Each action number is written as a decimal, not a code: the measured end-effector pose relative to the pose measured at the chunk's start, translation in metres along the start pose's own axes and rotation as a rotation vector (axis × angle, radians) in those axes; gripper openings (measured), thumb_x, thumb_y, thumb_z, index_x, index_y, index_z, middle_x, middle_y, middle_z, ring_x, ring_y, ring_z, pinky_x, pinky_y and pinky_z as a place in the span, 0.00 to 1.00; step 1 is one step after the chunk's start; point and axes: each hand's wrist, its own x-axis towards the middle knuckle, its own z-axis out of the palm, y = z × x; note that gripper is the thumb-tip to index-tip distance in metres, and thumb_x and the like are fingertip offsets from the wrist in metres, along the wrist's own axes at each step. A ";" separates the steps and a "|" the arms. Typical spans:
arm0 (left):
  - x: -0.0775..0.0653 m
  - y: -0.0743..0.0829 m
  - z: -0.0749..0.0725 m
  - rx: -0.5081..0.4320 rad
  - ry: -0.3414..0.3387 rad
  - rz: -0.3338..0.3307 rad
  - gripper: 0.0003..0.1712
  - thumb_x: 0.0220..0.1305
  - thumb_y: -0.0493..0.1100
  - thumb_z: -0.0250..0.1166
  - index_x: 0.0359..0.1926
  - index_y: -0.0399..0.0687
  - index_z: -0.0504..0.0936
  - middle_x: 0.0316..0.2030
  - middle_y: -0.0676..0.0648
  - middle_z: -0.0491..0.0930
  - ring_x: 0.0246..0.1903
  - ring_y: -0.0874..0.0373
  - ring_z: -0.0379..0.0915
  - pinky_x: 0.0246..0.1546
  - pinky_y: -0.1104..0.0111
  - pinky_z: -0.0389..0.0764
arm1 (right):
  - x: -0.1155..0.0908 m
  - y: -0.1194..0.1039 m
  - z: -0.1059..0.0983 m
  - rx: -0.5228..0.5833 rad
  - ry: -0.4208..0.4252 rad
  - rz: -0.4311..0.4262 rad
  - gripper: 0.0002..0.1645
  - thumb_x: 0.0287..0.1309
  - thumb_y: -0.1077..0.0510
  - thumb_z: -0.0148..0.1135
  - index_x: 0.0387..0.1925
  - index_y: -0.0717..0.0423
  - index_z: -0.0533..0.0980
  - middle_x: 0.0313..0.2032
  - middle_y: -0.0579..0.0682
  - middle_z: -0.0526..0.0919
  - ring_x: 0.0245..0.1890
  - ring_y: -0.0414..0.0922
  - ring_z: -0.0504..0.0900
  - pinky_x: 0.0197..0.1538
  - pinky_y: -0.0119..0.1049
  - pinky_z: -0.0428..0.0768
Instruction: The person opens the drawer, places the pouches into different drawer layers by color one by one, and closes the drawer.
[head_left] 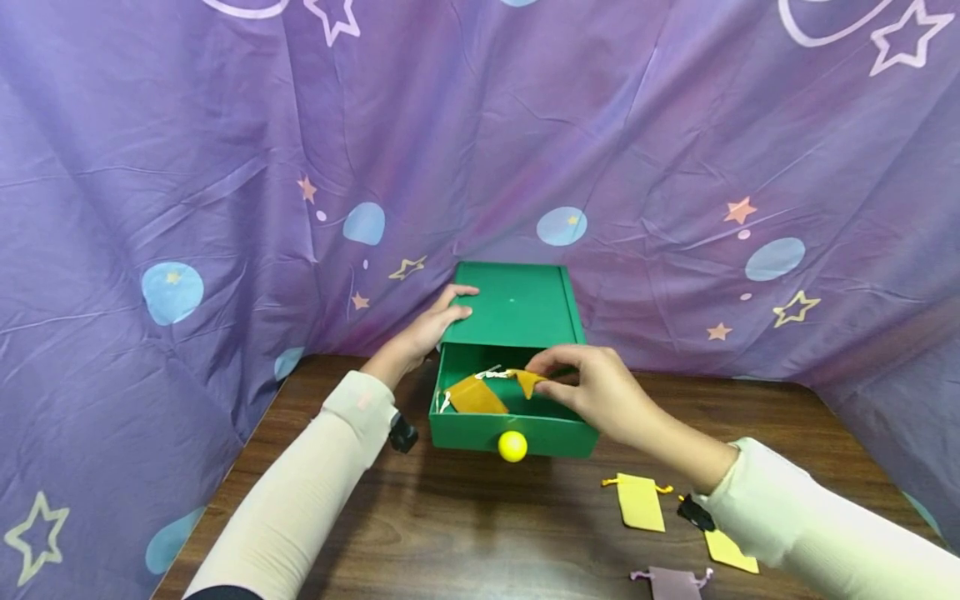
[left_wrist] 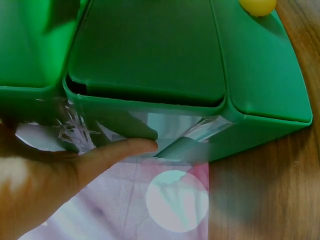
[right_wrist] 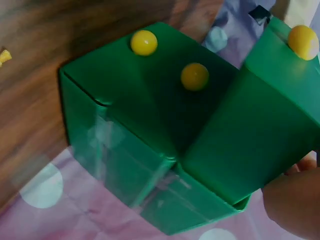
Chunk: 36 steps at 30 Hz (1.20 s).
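Observation:
A green drawer cabinet [head_left: 517, 304] stands at the back of the table, its top drawer [head_left: 551, 433] pulled out. My left hand [head_left: 429, 330] grips the cabinet's upper left edge, fingers over the top. Its thumb [left_wrist: 120, 149] lies along the taped side wall in the left wrist view. Over the drawer, my right hand [head_left: 600, 387] pinches a folded orange-yellow drawstring pouch [head_left: 528, 383] between thumb and fingers. A second orange-yellow pouch [head_left: 476, 396] with white cords lies inside, to the left. In the right wrist view my right hand [right_wrist: 295, 200] shows only partly, beside the drawer; the pouch is hidden there.
A yellow knob [head_left: 512, 447] sticks out from the open drawer. Lower drawers with knobs [right_wrist: 144, 43] are closed. Right of the cabinet lie a pale yellow pouch [head_left: 640, 502], another yellow pouch [head_left: 729, 552] and a mauve pouch [head_left: 675, 585]. A purple curtain [head_left: 450, 150] hangs behind.

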 end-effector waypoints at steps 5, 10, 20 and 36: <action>0.000 0.000 0.001 -0.003 0.003 0.000 0.28 0.78 0.45 0.49 0.75 0.50 0.62 0.78 0.42 0.53 0.73 0.40 0.56 0.75 0.46 0.52 | 0.014 -0.004 0.004 -0.116 -0.106 -0.037 0.10 0.56 0.66 0.75 0.38 0.50 0.86 0.36 0.42 0.89 0.37 0.38 0.87 0.42 0.34 0.86; 0.000 -0.001 0.002 -0.005 0.008 -0.015 0.28 0.78 0.45 0.49 0.75 0.50 0.62 0.78 0.41 0.54 0.72 0.39 0.59 0.74 0.47 0.54 | 0.023 -0.005 0.010 -0.187 -0.187 -0.089 0.10 0.55 0.66 0.76 0.37 0.51 0.85 0.36 0.42 0.89 0.38 0.39 0.87 0.45 0.37 0.85; 0.000 -0.001 0.001 -0.001 0.011 0.003 0.28 0.78 0.45 0.49 0.75 0.50 0.63 0.78 0.42 0.54 0.76 0.43 0.50 0.76 0.47 0.51 | 0.024 -0.002 0.015 -0.205 -0.180 -0.054 0.11 0.55 0.66 0.76 0.38 0.50 0.84 0.36 0.43 0.88 0.39 0.41 0.87 0.46 0.42 0.85; 0.000 -0.001 0.000 0.004 -0.002 0.007 0.27 0.78 0.46 0.48 0.75 0.51 0.62 0.78 0.42 0.53 0.76 0.41 0.52 0.75 0.46 0.51 | 0.022 -0.003 0.017 -0.278 -0.187 -0.025 0.12 0.54 0.58 0.78 0.40 0.52 0.86 0.36 0.42 0.88 0.38 0.41 0.86 0.45 0.41 0.84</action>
